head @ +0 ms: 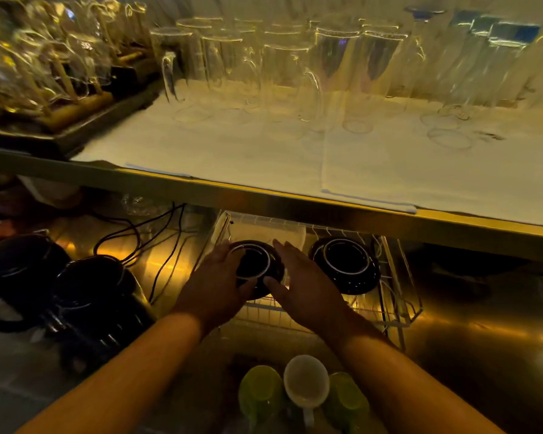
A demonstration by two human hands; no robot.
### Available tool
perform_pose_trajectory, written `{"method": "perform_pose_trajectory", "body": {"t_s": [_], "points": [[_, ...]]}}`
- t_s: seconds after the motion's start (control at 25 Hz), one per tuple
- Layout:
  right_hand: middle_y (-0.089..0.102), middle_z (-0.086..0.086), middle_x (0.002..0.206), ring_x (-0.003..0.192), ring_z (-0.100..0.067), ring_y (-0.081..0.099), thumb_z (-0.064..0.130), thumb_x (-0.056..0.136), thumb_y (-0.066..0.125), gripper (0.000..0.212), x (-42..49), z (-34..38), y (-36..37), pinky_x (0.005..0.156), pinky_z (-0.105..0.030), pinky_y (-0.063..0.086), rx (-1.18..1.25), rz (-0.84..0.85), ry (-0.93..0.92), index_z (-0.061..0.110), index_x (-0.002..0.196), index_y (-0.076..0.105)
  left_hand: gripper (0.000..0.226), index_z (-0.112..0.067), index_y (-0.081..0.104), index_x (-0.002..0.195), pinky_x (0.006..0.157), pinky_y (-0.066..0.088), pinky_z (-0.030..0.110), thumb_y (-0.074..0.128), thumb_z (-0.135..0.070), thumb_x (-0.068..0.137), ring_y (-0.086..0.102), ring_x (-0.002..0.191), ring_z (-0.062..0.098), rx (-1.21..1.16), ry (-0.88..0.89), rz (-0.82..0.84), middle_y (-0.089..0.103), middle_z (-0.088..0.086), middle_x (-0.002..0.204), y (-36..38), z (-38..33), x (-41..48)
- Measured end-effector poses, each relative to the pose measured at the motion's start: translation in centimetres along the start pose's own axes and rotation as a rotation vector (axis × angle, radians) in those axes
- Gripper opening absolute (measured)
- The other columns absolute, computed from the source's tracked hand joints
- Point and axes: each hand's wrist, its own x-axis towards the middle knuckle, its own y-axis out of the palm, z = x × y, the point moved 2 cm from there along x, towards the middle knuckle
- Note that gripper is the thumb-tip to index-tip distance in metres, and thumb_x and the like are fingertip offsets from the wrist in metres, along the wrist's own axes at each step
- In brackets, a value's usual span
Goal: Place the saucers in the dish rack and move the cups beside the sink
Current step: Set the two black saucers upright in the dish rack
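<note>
A wire dish rack (398,296) sits under a shelf. Inside it on the right lies a stack of black saucers (345,264), upside down, with pale ring feet. A second black saucer stack (257,261) lies in the rack's left part. My left hand (215,281) grips its left rim. My right hand (304,285) rests against its right rim with the fingers spread. Near the bottom edge stand a white cup (306,383) and two green cups (259,391), mouths down, between my forearms.
A shelf (264,195) covered with white cloth carries many upturned glasses (282,67) right above the rack. Black kettles (22,277) and cables (157,245) crowd the steel counter (483,346) to the left. A tray of glassware (44,73) fills the top left.
</note>
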Motion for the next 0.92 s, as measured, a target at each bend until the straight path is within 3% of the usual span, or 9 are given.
{"method": "perform_pose_trajectory", "body": {"t_s": [0.2,0.32,0.76,0.92], "points": [[0.018,-0.005,0.165,0.148,-0.022,0.022,0.053,0.097,0.051,0.076,0.5,0.2,3.4,0.118,-0.04,0.027,-0.1,0.1,0.046,0.024,0.158,0.017,0.064,-0.024,0.032,0.154,0.12,0.023,0.039,0.048,-0.052,0.099,0.016,0.151,0.021,0.069,0.018,0.073,0.022,0.005,0.165,0.6,1.6,-0.6],[0.022,-0.008,0.164,0.147,-0.024,0.026,0.051,0.097,0.051,0.073,1.1,-0.1,3.6,0.116,-0.038,0.029,-0.132,0.083,0.049,0.021,0.157,0.022,0.064,-0.023,0.031,0.155,0.12,0.023,0.04,0.047,-0.05,0.1,0.013,0.152,0.022,0.107,0.015,0.081,0.02,0.007,0.165,0.8,1.5,0.0],[0.019,-0.007,0.165,0.146,-0.028,0.027,0.047,0.098,0.053,0.071,3.9,-1.7,3.1,0.116,-0.041,0.031,-0.221,0.088,0.124,0.021,0.157,0.022,0.06,-0.024,0.038,0.15,0.107,0.04,0.042,0.054,-0.048,0.097,0.038,0.139,0.028,0.116,0.01,0.102,0.029,0.006,0.162,1.2,0.5,3.5],[0.022,-0.005,0.164,0.147,-0.027,0.025,0.043,0.095,0.059,0.074,3.1,-1.4,2.0,0.116,-0.043,0.031,-0.206,0.055,0.047,0.026,0.156,0.021,0.063,-0.022,0.039,0.149,0.107,0.039,0.04,0.06,-0.045,0.094,0.039,0.138,0.029,0.081,0.078,0.05,0.03,0.005,0.161,0.9,0.3,3.0]]}}
